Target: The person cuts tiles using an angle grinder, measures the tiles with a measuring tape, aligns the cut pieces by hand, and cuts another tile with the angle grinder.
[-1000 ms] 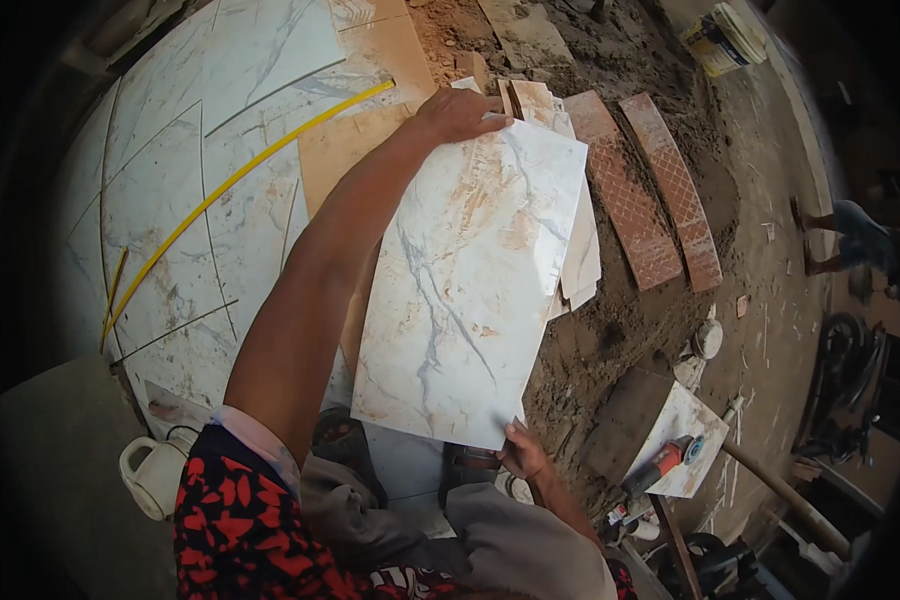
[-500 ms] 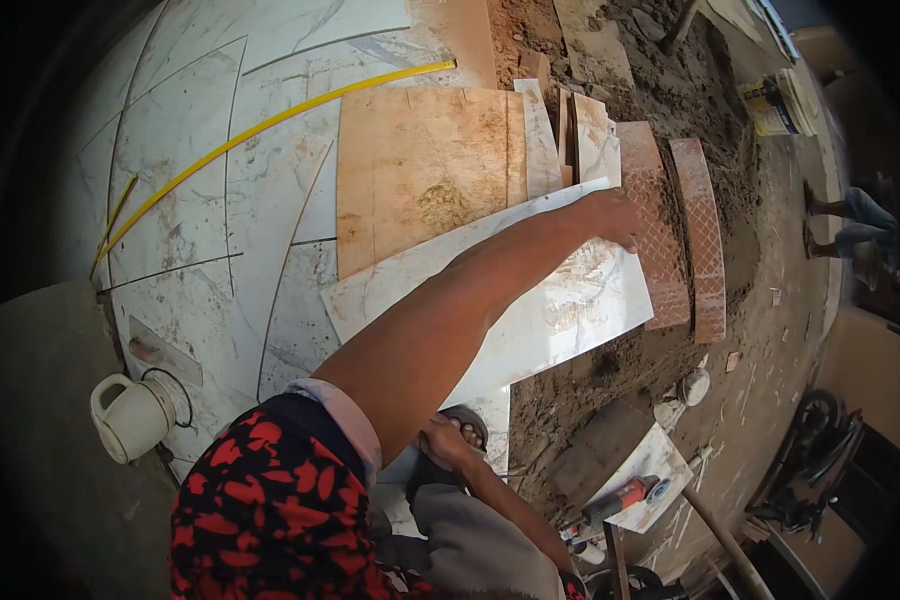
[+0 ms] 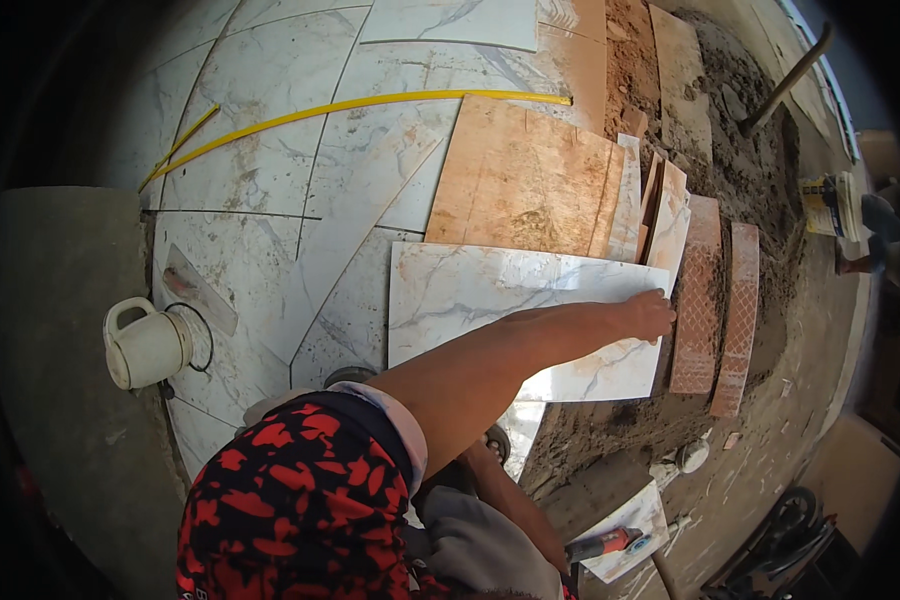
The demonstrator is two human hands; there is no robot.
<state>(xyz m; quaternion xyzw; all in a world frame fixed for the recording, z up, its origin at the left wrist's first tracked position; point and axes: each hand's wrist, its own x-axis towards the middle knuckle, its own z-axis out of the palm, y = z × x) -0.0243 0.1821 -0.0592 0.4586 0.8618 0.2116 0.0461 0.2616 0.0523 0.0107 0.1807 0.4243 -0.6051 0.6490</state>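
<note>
My left arm, in a red-and-black sleeve, reaches across to the right. My left hand (image 3: 652, 316) has its fingers bent over the right edge of a white marbled tile (image 3: 470, 285), gripping it. The tile's far edge overlaps a square brown-orange panel (image 3: 530, 175); its near side is partly behind my forearm. My right hand (image 3: 476, 458) is low beside my sandalled foot (image 3: 497, 442); my left arm hides most of it, and its fingers cannot be made out.
A yellow strip (image 3: 370, 101) lies across the floor tiles (image 3: 260, 85). At left stands a cream jug (image 3: 148, 347). Narrow tile offcuts (image 3: 665, 225) and patterned reddish pieces (image 3: 738, 320) lie near dug soil (image 3: 725, 110). A red-and-black power tool (image 3: 605, 543) rests lower right; a bucket (image 3: 825, 205) stands far right.
The view has shifted and turned, so the floor things sit further right. The marbled tile has swung to lie more level, with my left hand still at its right edge.
</note>
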